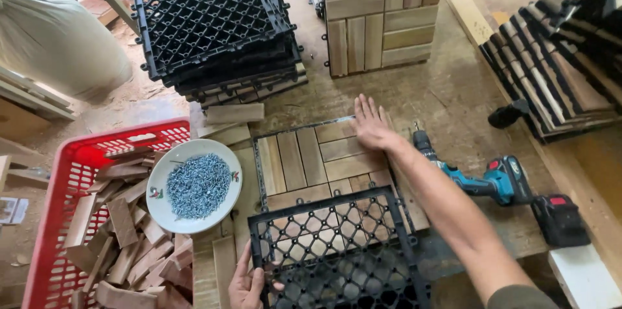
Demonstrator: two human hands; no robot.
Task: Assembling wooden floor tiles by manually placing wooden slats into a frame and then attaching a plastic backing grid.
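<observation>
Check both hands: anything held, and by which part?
Left hand grips the black square plastic grid base at its left edge, near the lower corner. Right hand holds nothing; it rests flat, palm down, on the laid-out wooden slats.

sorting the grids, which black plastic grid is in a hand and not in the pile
The grid at the bottom, over the wooden slats; the left hand grips its corner. The others sit stacked at the top, untouched.

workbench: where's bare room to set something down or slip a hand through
Bare bench lies between the wooden tile stack, the right hand and the leaning slat tiles. Crowded: the left hand grips the black grid beside the screw plate and red basket.
</observation>
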